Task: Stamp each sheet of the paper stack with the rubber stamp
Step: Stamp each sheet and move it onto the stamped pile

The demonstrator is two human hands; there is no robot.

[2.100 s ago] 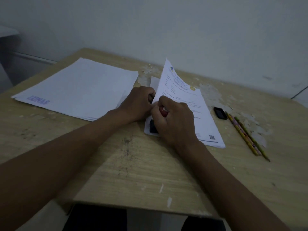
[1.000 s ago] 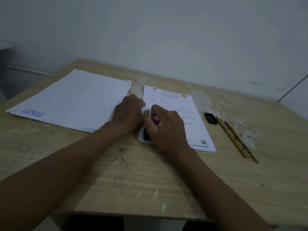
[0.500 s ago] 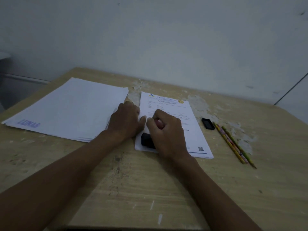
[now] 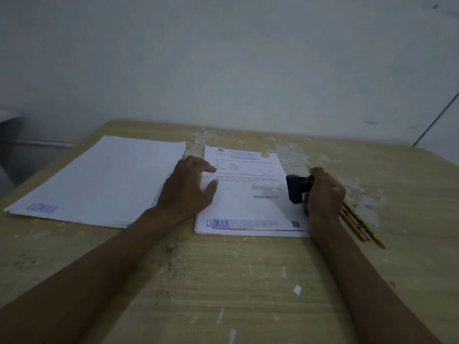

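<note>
Wood-grain bench point(image 4: 223, 281) fills the near ground, scuffed, w/ a small white scrap just inboard of my right forearm. Both forearms run up from the bottom edge to the hands.

Left hand point(image 4: 188, 192) lies palm-down w/ fingers spread and fairly straight on the left edge of the printed stack point(image 4: 250, 202), thumb out over the text. I read that as pinning the paper so the top sheet can't slide. A blue LUNAS mark point(image 4: 217, 223) sits on the near-left corner of that sheet, below the left hand, so I judge this one is done.

Right hand point(image 4: 325, 192) is at the stack's right edge, fingers curled round the rubber stamp point(image 4: 295, 189); its dark body pokes out toward the left hand, tipped on its side, face off the paper. Prob. held clear so the sheet can be moved.

Pencils point(image 4: 357, 224) lie partly under and just outboard of the right hand.

Left of the left hand, just beside it: the face-down pile point(image 4: 99, 180), w/ a LUNAS mark at its near-left corner. Looks like the done pile, so next sheet likely goes there.

Beyond both hands: flaked bench surface, then plain wall point(image 4: 223, 58).
</note>
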